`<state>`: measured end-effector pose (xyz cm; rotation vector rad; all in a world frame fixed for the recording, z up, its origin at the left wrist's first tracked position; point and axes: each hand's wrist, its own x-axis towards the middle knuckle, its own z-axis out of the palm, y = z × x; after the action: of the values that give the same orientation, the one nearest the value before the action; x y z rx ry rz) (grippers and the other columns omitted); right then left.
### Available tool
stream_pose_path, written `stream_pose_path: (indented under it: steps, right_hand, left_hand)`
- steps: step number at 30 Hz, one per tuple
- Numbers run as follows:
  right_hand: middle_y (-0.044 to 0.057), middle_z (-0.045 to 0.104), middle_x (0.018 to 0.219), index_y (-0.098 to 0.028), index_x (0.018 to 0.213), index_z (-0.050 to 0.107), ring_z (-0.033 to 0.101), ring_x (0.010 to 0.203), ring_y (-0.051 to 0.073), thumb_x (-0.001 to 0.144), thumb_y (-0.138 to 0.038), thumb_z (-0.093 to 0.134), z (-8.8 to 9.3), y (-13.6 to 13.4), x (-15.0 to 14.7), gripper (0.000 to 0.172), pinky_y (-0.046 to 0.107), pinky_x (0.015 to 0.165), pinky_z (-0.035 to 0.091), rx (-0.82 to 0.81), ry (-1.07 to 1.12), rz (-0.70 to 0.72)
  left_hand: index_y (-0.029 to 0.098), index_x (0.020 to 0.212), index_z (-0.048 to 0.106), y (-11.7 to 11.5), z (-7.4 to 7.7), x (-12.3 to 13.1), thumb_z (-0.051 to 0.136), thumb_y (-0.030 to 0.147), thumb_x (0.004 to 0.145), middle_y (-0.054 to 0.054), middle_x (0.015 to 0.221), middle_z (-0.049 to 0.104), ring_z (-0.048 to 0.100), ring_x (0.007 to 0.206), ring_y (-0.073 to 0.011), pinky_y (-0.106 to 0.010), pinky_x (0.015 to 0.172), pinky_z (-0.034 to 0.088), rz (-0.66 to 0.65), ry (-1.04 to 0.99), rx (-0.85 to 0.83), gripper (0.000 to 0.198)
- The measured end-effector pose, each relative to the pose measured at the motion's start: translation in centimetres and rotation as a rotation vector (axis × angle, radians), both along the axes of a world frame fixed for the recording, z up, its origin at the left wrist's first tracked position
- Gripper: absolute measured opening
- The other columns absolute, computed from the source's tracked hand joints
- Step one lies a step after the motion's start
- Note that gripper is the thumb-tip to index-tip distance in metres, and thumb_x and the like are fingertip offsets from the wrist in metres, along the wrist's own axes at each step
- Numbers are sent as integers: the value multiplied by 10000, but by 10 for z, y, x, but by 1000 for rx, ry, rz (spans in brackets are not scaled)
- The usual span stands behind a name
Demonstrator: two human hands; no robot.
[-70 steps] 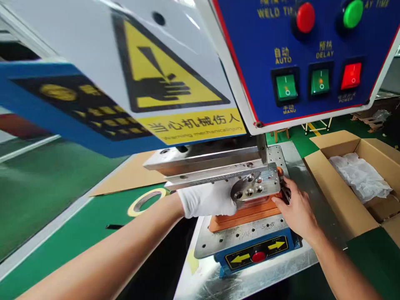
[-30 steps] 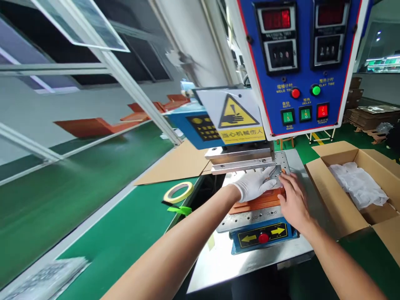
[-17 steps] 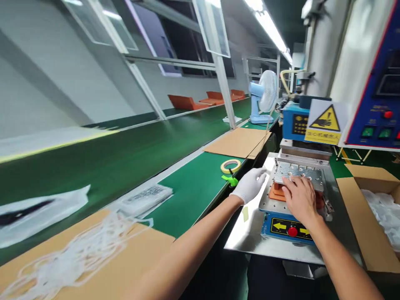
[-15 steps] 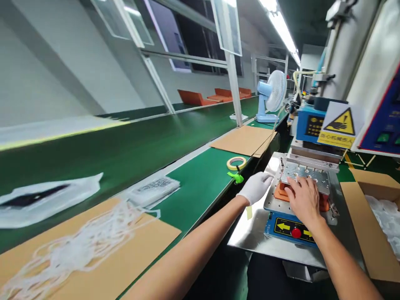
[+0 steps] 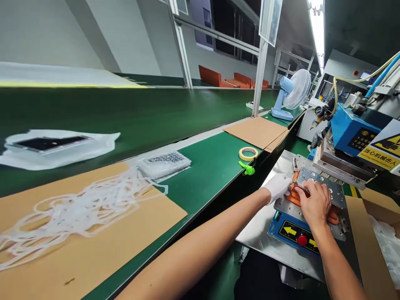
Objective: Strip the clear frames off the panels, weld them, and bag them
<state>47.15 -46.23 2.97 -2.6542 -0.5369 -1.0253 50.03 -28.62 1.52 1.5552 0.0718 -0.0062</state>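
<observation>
My left hand (image 5: 278, 187), in a white glove, is at the left edge of the fixture, its fingertips pinched together beside a clamp. What lies between them is too small to make out. My bare right hand (image 5: 316, 204) bends over the front edge of a ribbed metal plate (image 5: 336, 192), thumb toward the left hand. A thin dark reddish piece (image 5: 300, 188) shows between the two hands. Under the plate are orange blocks (image 5: 293, 197), on a blue press base (image 5: 278, 225) with yellow arrows and a red button (image 5: 302, 240).
The press head (image 5: 340, 162) overhangs behind the fixture, with a hand-warning sign (image 5: 383, 143). Left on the bench are yellow tape (image 5: 248, 154), a green clip (image 5: 247, 168), bagged sheets (image 5: 165, 164) and tangled white strips (image 5: 90, 204) on cardboard. An open carton (image 5: 359, 225) stands at right.
My view has turned right. My left hand has moved in to the plate's left edge, and my right hand's spread fingers have bent at the plate's front edge.
</observation>
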Motion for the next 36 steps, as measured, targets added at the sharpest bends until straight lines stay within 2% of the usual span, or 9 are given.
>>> stream_pose_path:
  steps: [4, 10, 14, 19, 23, 27, 31, 34, 36]
  right_hand:
    - [63, 793, 1151, -270, 1073, 795, 611, 1021, 315, 1027, -512, 692, -1, -2, 3, 267, 418, 940, 400, 17, -41, 12]
    - [87, 790, 1146, -267, 1108, 798, 605, 1044, 331, 1040, -530, 656, -3, -2, 3, 306, 438, 945, 403, -5, -65, 9]
    - [91, 783, 1185, -271, 1136, 792, 604, 1072, 339, 1014, -507, 703, -3, -4, 2, 280, 450, 974, 410, -34, -68, 21]
    - [96, 782, 1195, -262, 1144, 786, 606, 1086, 340, 1002, -480, 720, -7, -4, 4, 268, 460, 991, 415, -24, -63, 23]
    - [100, 778, 1190, -261, 1139, 782, 602, 1089, 339, 999, -477, 715, -8, -4, 6, 266, 462, 992, 414, -18, -58, 28]
    - [98, 780, 1203, -262, 1121, 787, 603, 1088, 347, 1006, -484, 699, -7, -4, 4, 265, 457, 989, 409, -11, -71, 31]
    - [93, 782, 1205, -269, 1127, 790, 601, 1081, 349, 1009, -482, 706, -6, -4, 3, 257, 457, 986, 407, -18, -65, 24]
    - [95, 782, 1212, -267, 1147, 789, 602, 1107, 357, 1000, -480, 728, -6, -4, 3, 266, 467, 1005, 409, -29, -55, 10]
    - [94, 784, 1223, -263, 1162, 791, 606, 1116, 359, 998, -489, 735, -6, -3, 3, 285, 471, 1016, 412, -33, -58, 9]
  left_hand:
    - [218, 730, 493, -7, 5, -6, 661, 189, 856, 33, 599, 567, 582, 544, -139, -240, 512, 437, 69, -6, -114, 212]
    - [201, 931, 601, -11, 9, -14, 659, 166, 869, 2, 789, 663, 650, 658, -136, -269, 658, 570, 191, -91, -269, 92]
    - [196, 928, 640, -11, 11, -13, 605, 124, 886, -8, 839, 687, 660, 696, -128, -268, 706, 592, 208, -163, -288, 91]
    - [177, 923, 676, -12, 10, -10, 683, 132, 845, -14, 800, 698, 651, 679, -139, -273, 681, 570, 205, -194, -232, 90]
    - [181, 934, 683, -14, 6, -7, 727, 159, 827, -21, 867, 724, 675, 787, -159, -270, 750, 558, 228, -249, -87, 118]
    - [211, 894, 696, -10, -1, -11, 664, 228, 906, -29, 876, 733, 669, 838, -201, -324, 841, 543, 213, -295, 127, 38]
    - [222, 800, 705, -6, -5, -22, 597, 291, 980, -75, 938, 744, 671, 966, -270, -414, 1017, 497, 136, -362, 315, 221]
    - [210, 1051, 753, -11, -3, -30, 538, 238, 1001, -134, 1296, 723, 605, 1271, -336, -480, 1158, 410, 151, -427, 549, 222]
    - [194, 1188, 728, -18, -1, -35, 491, 195, 1007, -164, 1405, 676, 553, 1357, -371, -527, 1181, 377, 140, -417, 630, 298]
